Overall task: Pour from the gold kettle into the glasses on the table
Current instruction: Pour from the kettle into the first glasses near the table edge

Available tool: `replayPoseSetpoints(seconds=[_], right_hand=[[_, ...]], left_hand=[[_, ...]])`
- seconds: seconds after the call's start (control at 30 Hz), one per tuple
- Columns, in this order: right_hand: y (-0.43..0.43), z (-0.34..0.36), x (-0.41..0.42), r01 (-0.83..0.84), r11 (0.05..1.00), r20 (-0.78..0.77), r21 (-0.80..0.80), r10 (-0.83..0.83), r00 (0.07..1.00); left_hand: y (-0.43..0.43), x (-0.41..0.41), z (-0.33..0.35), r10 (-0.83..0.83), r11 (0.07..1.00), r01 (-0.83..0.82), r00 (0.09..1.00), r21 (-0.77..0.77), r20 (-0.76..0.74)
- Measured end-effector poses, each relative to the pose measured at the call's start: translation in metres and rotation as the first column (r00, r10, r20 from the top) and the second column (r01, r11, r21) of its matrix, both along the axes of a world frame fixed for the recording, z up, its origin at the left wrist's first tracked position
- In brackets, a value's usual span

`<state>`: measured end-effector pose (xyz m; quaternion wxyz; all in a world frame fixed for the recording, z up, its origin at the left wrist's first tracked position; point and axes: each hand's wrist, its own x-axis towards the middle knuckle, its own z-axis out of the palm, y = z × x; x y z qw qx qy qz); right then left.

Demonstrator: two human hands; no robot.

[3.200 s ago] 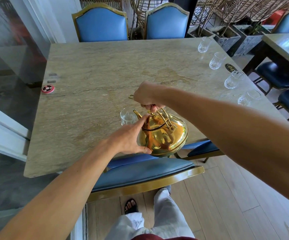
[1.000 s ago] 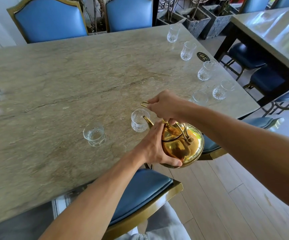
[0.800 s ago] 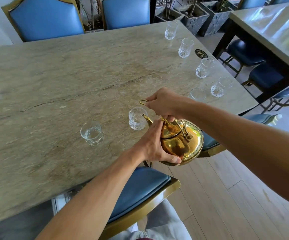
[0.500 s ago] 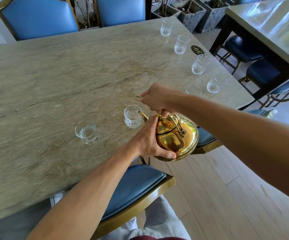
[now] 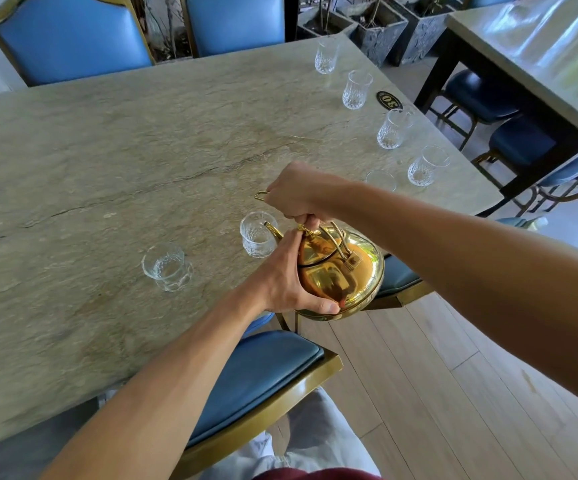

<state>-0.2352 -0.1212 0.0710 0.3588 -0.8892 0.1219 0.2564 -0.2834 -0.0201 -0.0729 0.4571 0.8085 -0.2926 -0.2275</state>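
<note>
**A:** Where's the gold kettle?

**B:** Airborne over the table's near edge, tipped. The spout is at the rim of the glass closest to that edge. Can't tell if anything is flowing.

**A:** Hands?

**B:** Right hand is fisted round the top of the wire handle. Left hand cups the body, thumb hooked under the lower side, index finger up on the lid knob.

**A:** Handling?

**B:** My read: polished metal, rigid, slick. Weight depends on the fill, which isn't visible. The handle likely pivots, so lift from its top and set the tilt from the body. A finger on the knob should stop the lid dropping.

**A:** Glasses?

**B:** Thin cut glass, probably light and easy to knock over with the spout. A second glass by the near edge seems to hold a little liquid. The row of glasses along the table's edge on the person's right looks empty.
</note>
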Motion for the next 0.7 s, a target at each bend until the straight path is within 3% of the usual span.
replayPoseSetpoints(seconds=[0.47, 0.7], right_hand=[[0.0, 0.001, -0.002, -0.024, 1.0, -0.01, -0.015, 0.024, 1.0], [0.0, -0.001, -0.002, -0.018, 1.0, -0.013, -0.02, 0.018, 1.0]], left_hand=[[0.0, -0.008, 0.006, 0.012, 0.999, -0.012, 1.0, -0.048, 0.006], [0.0, -0.023, 0.01, 0.128, 0.987, -0.122, 0.991, -0.104, 0.047]])
